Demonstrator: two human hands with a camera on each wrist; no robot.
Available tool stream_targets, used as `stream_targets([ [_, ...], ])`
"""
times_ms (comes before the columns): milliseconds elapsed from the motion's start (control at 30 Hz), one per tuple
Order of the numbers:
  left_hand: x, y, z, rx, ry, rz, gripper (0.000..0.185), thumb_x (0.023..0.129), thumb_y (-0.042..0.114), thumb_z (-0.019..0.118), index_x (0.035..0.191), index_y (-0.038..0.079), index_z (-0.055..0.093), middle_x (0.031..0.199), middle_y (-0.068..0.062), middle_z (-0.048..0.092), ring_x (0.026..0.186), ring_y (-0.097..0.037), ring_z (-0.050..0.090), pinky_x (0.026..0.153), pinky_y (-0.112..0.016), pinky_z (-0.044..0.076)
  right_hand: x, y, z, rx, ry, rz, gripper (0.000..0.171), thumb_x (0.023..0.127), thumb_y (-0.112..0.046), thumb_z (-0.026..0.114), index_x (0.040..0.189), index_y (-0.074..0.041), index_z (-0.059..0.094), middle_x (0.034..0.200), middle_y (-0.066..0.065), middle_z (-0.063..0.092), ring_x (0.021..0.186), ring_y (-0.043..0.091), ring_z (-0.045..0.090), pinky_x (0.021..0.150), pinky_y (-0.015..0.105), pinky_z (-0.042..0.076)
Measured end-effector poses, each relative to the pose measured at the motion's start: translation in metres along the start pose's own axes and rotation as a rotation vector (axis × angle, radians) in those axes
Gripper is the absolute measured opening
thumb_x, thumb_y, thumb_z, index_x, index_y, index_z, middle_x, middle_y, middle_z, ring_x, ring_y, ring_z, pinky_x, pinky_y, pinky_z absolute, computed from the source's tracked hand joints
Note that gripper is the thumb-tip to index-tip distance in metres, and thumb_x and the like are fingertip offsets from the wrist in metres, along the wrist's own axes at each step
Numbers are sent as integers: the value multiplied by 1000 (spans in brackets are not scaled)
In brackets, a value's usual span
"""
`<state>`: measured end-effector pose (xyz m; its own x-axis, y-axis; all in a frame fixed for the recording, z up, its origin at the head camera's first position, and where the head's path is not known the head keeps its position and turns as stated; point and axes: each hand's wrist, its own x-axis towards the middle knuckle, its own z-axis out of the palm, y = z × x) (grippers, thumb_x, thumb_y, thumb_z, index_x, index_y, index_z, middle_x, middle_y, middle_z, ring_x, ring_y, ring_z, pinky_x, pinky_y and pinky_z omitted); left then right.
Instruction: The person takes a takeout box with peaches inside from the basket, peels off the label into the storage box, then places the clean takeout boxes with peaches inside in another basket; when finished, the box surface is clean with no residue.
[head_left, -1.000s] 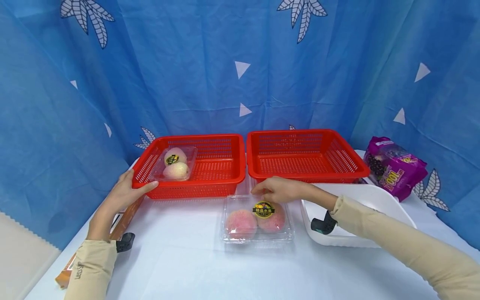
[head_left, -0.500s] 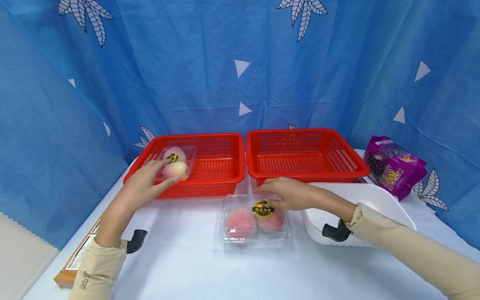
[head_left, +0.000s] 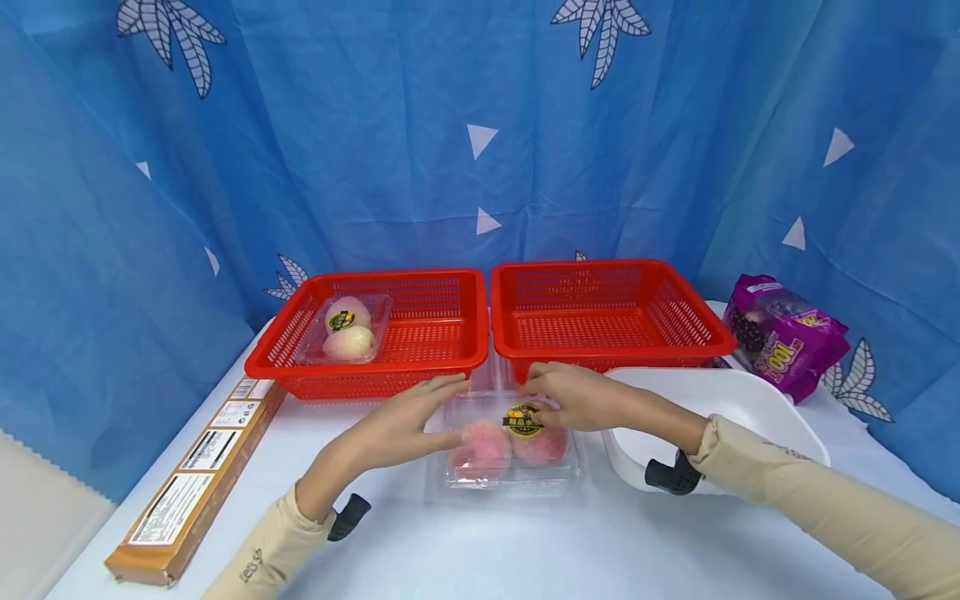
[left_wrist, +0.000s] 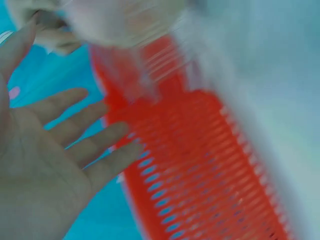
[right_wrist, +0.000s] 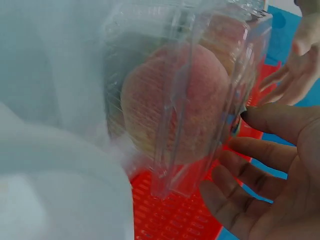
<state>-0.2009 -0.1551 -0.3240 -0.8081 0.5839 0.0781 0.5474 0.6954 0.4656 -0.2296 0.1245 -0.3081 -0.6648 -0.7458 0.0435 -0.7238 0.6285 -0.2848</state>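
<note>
A clear clamshell box (head_left: pixel 510 450) with two pink peaches and a yellow-black sticker lies on the white table in front of the two red baskets. My left hand (head_left: pixel 408 421) reaches its straight fingers to the box's left side. My right hand (head_left: pixel 573 398) rests with relaxed fingers on the box's far right edge. The right wrist view shows the box (right_wrist: pixel 185 100) close up and the right hand (right_wrist: pixel 270 175) beside it, palm open. The left wrist view is blurred, showing the left hand (left_wrist: pixel 50 165) spread before a red basket (left_wrist: pixel 200 170).
The left red basket (head_left: pixel 442 362) holds another clamshell of pale peaches (head_left: pixel 347 329). The right red basket (head_left: pixel 607 350) shows nothing inside. A white tub (head_left: pixel 735 400) stands right of the box, a purple bag (head_left: pixel 787 337) behind it. A long brown carton (head_left: pixel 195 475) lies along the table's left edge.
My left hand has left the left basket and swung right to the clamshell's left side. My right hand has stayed on the box's far edge.
</note>
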Motion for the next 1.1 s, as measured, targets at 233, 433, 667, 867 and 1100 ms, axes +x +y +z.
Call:
stream_targets([
  [233,12,-10,24,-36,-1,34,79,86,59,59,150,20,34,155,0,31,142,-22,30,111,-51,31,1,-3,4,-12,23,9,28,84,-14,72,111,-5,72,89,-1,59,79,17,55,64,19,47],
  [433,13,-12,28,-40,-19,-10,81,84,63,59,149,21,36,154,2,33,141,-21,30,111,-51,31,4,-3,6,18,42,25,18,83,-12,72,101,-8,74,88,-2,61,75,12,55,63,18,48],
  [667,12,-13,27,-48,-18,-17,80,85,62,59,149,20,36,153,2,34,141,-22,31,111,-51,31,13,-4,7,-2,68,10,4,83,-12,72,85,-14,69,82,-6,60,71,7,52,61,18,48],
  [867,12,-13,28,-44,-25,-26,80,84,63,58,149,22,36,153,3,34,141,-21,30,110,-52,31,17,-5,5,51,27,39,11,83,-9,73,79,-15,64,75,-8,60,69,8,53,59,18,48],
  [1100,14,-12,28,-25,-30,-23,80,84,64,57,150,22,35,154,4,33,142,-21,30,110,-51,32,16,-1,6,118,20,41,11,84,-6,71,80,-13,63,72,-8,58,67,8,51,58,19,48],
])
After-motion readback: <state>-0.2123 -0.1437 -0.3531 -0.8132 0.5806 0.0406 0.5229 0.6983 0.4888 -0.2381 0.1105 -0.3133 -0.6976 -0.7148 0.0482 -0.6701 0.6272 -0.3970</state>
